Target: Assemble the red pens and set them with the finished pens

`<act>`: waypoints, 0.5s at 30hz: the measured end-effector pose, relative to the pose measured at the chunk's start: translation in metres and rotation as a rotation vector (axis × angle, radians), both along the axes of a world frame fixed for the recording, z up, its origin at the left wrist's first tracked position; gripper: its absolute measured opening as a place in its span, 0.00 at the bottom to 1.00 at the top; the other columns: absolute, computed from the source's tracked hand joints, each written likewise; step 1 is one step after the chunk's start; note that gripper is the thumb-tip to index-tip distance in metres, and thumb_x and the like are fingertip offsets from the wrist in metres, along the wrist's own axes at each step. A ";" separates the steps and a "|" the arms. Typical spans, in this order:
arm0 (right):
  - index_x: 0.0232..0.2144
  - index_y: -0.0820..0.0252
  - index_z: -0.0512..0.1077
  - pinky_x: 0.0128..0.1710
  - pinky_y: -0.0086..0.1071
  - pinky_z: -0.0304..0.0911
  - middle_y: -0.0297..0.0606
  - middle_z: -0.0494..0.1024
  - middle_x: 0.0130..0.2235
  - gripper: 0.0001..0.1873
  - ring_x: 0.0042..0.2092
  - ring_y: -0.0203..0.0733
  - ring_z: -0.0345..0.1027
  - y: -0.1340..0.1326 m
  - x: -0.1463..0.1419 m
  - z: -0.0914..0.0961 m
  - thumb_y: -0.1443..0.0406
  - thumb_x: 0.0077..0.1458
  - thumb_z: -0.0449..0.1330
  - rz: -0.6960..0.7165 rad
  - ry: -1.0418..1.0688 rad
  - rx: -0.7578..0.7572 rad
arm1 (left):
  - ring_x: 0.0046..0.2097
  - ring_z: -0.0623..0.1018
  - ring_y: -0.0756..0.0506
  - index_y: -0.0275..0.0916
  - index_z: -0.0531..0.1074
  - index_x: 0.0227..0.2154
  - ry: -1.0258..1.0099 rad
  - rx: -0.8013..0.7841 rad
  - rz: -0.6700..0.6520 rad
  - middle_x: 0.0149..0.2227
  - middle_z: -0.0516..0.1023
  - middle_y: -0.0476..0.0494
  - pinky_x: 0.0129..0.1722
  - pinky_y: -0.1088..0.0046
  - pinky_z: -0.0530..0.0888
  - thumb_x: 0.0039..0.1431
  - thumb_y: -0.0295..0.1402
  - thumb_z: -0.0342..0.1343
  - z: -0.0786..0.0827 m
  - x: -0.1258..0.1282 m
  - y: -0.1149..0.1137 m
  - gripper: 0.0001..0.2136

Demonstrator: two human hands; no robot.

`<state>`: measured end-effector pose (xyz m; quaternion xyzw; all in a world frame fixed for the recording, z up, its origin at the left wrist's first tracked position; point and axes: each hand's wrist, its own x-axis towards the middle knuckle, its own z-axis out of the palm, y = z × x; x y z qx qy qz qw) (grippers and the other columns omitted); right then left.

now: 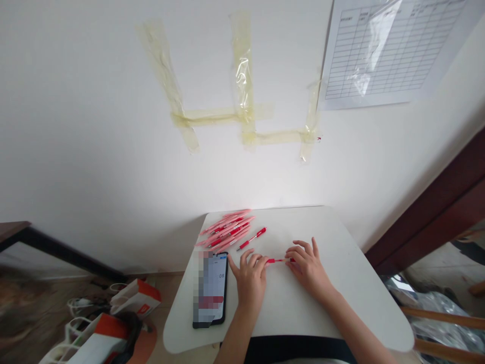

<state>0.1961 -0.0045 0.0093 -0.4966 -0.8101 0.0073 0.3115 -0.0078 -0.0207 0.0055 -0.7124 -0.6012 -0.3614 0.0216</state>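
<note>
My left hand and my right hand rest on a small white table and hold a red pen between them, each pinching one end with curled fingers. The pen lies level just above the tabletop. A single red pen lies apart, a little beyond my left hand. Further back on the left sits a pile of several red and pink pens.
A black phone with a lit screen lies on the table left of my left hand. A white wall with yellowed tape strips and a printed sheet stands behind. Boxes and clutter fill the floor at left; a dark wooden frame is at right.
</note>
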 end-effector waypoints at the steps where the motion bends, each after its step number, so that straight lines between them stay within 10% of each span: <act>1: 0.40 0.51 0.74 0.69 0.67 0.36 0.32 0.80 0.43 0.05 0.59 0.49 0.66 0.000 0.001 -0.001 0.65 0.65 0.57 -0.003 0.003 0.005 | 0.54 0.76 0.41 0.53 0.80 0.36 0.002 0.000 0.005 0.37 0.83 0.53 0.68 0.37 0.36 0.60 0.26 0.60 0.000 0.000 0.000 0.10; 15: 0.43 0.51 0.76 0.66 0.68 0.40 0.35 0.81 0.41 0.11 0.56 0.51 0.68 0.009 0.012 -0.021 0.66 0.66 0.53 -0.126 -0.020 0.174 | 0.53 0.76 0.38 0.49 0.80 0.39 -0.042 -0.013 0.125 0.42 0.83 0.47 0.66 0.39 0.47 0.60 0.24 0.57 0.003 -0.003 0.000 0.12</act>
